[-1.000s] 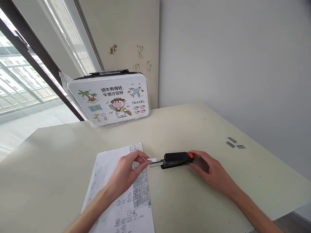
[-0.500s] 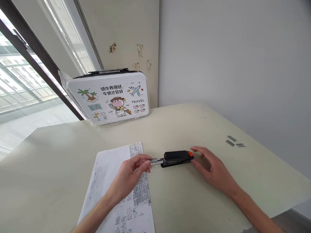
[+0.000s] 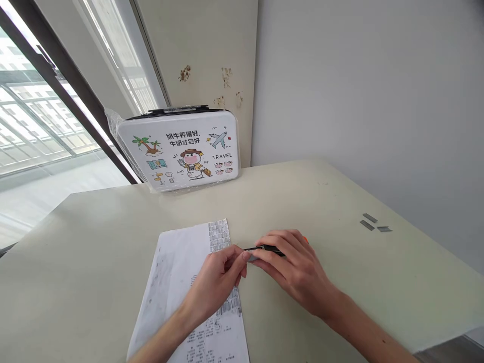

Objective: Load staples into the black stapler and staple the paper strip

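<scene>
A black stapler [image 3: 270, 248] with an orange end lies on the pale table [image 3: 113, 237], mostly hidden under my right hand [image 3: 295, 269], which covers and grips its body. My left hand [image 3: 219, 280] pinches the metal front end of the stapler, fingertips touching my right fingers. Both hands meet just right of a printed paper sheet [image 3: 181, 272] lying flat on the table; my left wrist rests over that sheet.
A white illustrated case [image 3: 181, 151] wrapped in plastic stands at the table's back edge against the wall. Three strips of staples [image 3: 372, 223] lie at the right near the grey wall. A window is at the left.
My right hand has slid left from behind the stapler's orange end and now covers its body. My left hand stays at the metal front end. The view has shifted slightly left.
</scene>
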Demonstrator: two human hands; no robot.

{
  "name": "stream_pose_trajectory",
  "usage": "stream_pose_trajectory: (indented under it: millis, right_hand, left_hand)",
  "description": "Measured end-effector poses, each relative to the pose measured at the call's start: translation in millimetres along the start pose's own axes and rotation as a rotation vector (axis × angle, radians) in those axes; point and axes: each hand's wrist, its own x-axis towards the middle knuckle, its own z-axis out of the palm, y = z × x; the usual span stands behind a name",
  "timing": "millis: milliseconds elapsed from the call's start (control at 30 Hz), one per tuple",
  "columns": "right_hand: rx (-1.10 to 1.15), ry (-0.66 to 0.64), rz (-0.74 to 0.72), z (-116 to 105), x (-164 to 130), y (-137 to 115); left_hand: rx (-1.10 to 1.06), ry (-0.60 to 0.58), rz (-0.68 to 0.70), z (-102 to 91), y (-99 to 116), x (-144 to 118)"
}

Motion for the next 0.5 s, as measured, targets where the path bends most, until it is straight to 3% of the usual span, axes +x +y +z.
stream_pose_trajectory:
  millis: [167, 367, 500]
  right_hand:
    - [0.019, -0.052, 0.007, 6.8, -1.3, 4.5]
    - [-0.061, -0.172, 0.040, 18.8, -5.7, 13.2]
    - [-0.098, -0.235, 0.043, 27.2, -7.6, 14.8]
  left_hand:
    - [0.029, 0.032, 0.021, -0.7, -6.7, -2.7]
    - [0.148, 0.208, 0.116, -5.7, -22.3, 0.3]
    - [0.179, 0.218, 0.113, -7.3, -30.3, 3.5]
